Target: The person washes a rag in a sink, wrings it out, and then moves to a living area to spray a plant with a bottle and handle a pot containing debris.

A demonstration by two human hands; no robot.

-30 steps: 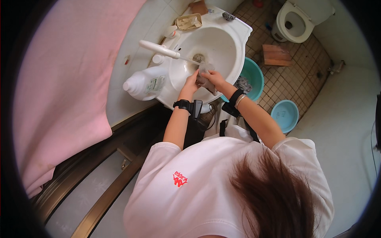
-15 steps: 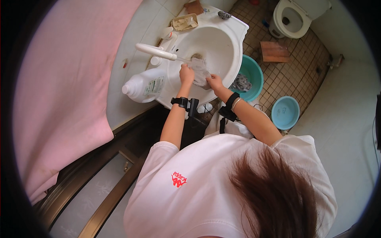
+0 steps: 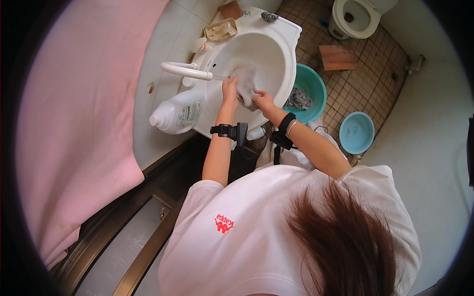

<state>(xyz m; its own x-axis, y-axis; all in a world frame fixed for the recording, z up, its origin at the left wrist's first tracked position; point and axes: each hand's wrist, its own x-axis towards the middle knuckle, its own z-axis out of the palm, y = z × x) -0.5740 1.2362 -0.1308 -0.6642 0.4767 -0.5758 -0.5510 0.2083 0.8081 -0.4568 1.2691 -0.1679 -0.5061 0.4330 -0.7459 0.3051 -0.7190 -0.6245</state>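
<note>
A wet grey cloth (image 3: 245, 88) hangs spread between my two hands inside the white washbasin (image 3: 273, 45). My left hand (image 3: 229, 91) is closed on its left edge, just beneath the end of the white faucet (image 3: 190, 72). From the spout a thin stream of water seems to run towards the cloth. At the lower right edge of the cloth, my right hand (image 3: 263, 102) pinches it between thumb and fingers. The basin's drain is hidden behind the cloth.
Left of the basin stands a large white bottle (image 3: 180, 112). A soap tray (image 3: 220, 31) and a dark scrubber (image 3: 269, 17) rest on the rim. Below right are a teal tub (image 3: 320, 93) with grey cloth, a blue basin (image 3: 356, 133) and a toilet (image 3: 356, 19).
The cloth has spread wider and now covers the drain, which showed before. Both hands still grip it. The whole view has shifted slightly.
</note>
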